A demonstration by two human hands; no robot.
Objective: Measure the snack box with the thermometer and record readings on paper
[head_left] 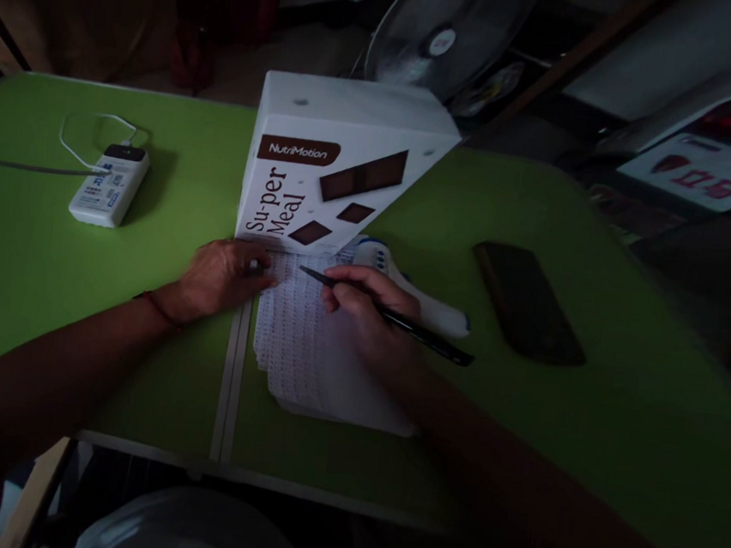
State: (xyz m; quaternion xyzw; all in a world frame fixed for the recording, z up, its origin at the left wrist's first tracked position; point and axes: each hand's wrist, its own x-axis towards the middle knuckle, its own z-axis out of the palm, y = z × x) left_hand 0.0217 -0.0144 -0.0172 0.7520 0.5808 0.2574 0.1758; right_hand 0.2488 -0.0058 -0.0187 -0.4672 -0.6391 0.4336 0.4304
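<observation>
My right hand is closed around a black pen, whose tip points up and left over a stack of written paper sheets. Rows of small handwriting cover the left part of the top sheet; its right part is blank, partly under my forearm. My left hand rests at the upper left edge of the sheets, thumb and fingers loosely bent with a gap between them. Just beyond both hands stands a white box marked NutriMotion. A white device with blue buttons lies partly behind my right hand.
The green table has a pale seam near its middle. A white power bank with cables lies at left, a dark phone at right. Behind the table stands a fan. A pale rounded seat shows below the front edge.
</observation>
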